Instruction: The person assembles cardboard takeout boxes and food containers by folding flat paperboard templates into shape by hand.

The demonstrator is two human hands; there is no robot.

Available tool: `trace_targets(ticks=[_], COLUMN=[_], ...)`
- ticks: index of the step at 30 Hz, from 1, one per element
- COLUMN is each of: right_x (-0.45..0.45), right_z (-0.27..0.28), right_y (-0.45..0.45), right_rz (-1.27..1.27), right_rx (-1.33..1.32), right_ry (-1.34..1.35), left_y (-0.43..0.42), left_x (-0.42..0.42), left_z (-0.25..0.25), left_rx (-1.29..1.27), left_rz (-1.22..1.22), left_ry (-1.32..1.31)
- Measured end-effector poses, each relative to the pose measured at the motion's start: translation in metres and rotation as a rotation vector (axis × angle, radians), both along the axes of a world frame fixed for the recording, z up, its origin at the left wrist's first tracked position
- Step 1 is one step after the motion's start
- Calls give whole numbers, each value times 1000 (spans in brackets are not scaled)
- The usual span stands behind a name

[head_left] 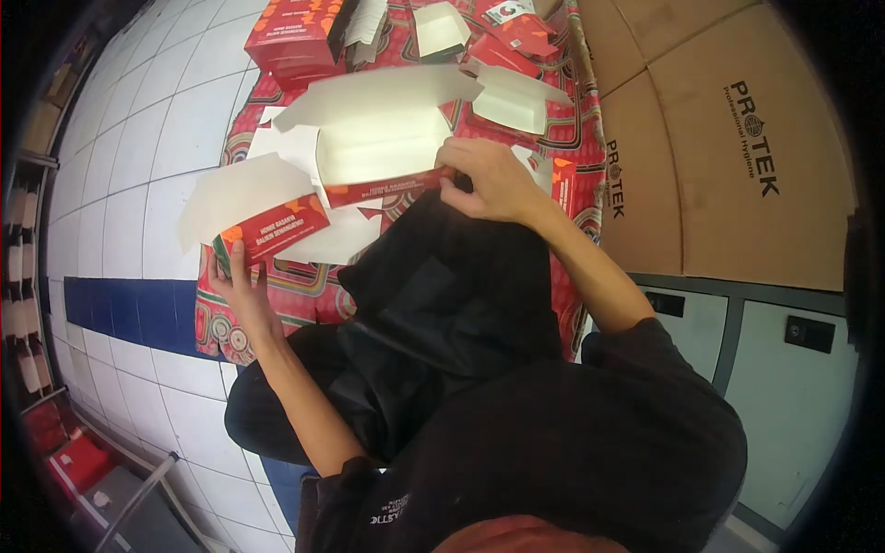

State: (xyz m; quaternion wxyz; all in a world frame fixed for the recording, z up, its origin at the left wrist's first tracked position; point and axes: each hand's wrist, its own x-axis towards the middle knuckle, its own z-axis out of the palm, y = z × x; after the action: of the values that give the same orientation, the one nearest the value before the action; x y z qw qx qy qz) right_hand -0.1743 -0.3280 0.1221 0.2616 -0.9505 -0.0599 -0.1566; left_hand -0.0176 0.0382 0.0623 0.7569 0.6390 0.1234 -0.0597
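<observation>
My left hand point(247, 300) grips a small red box point(277, 230) by its left end, with the white flap of that box raised. Fingers and thumb of my right hand point(484, 180) pinch the right end of a larger open box point(383, 149), whose white inside faces up and whose lid stands raised at the back. The two boxes are close together, the small one at the lower left of the larger one. White card pieces point(336, 235) lie under and beside them on the red patterned cloth point(217, 323).
Another open box point(512, 103) and a white-lined box point(441, 32) stand farther back. A big red carton point(295, 37) is at the back left. Brown cartons point(728, 138) rise on the right above grey lockers point(784, 405). A rack point(138, 498) stands at the lower left.
</observation>
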Motion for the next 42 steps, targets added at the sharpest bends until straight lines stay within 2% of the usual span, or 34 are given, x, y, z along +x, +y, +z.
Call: trace_targets(ticks=[3, 11, 17, 27, 30, 31, 32, 34, 37, 40, 42], right_x=[1, 2, 2, 4, 0, 1, 2, 0, -10, -27, -51], right_z=[1, -3, -2, -8, -3, -7, -10, 1, 12, -5, -18], right_y=[0, 1, 0, -6, -28, -50, -82, -123, -170, -191, -189], right_rz=[-39, -72, -105, -203, -471, -546, -536, -610, -627, -639, -871], right_rx=[82, 55, 31, 9, 136, 11, -124, -134, -76, -220, -320], right_ry=[-49, -50, 34, -68, -175, -185, -272, -335, -233, -364, 307], left_y=[1, -10, -6, -4, -3, -2, -2, -4, -6, -3, -3], left_x=[3, 0, -1, -3, -3, -3, -3, -4, -3, 0, 0], left_z=[-5, 1, -4, -4, -6, -6, -4, 0, 2, -3, -5], left_rx=[-44, 8, -50, -86, -91, -105, -99, -93, -99, -106, -110], left_rz=[-5, -1, -17, -23, -33, -36, -42, -46, -63, -89, -68], left_ry=[9, -8, 20, 34, 35, 27, 33, 37, 18, 25, 20])
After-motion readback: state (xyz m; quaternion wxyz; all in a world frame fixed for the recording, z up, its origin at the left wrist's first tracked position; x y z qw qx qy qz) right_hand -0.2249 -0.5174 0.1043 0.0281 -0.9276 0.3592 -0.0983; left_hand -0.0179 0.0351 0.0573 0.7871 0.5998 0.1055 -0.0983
